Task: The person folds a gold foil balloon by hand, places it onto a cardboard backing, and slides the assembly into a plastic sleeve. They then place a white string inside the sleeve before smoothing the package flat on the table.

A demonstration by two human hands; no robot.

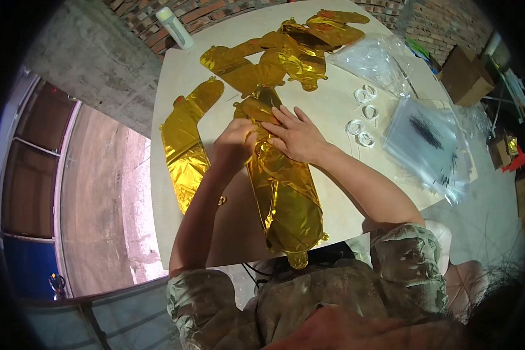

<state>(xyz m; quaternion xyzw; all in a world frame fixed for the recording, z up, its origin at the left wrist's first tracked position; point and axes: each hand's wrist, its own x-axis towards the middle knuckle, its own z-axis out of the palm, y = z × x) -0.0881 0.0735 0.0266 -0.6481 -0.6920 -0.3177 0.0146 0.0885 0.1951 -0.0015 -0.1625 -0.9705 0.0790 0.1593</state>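
Observation:
A flat gold foil balloon [294,216] lies lengthwise on the pale table in front of me, its near end hanging at the table's front edge. My left hand [234,143] is closed at the balloon's left side, fingers curled onto the creased foil. Across the upper part of the same balloon, my right hand [300,135] rests with its fingers spread and stretched out. Another gold foil balloon [184,140] lies flat to the left of my left forearm. Beyond my hands, more gold foil balloons [239,67] overlap in a crumpled group.
Several small rolls of white ribbon [354,126] lie right of my hands. Clear plastic bags [396,131], some with dark thin pieces on them, cover the table's right side. A white bottle [175,28] stands at the far left corner. Cardboard boxes [466,76] stand beyond the table.

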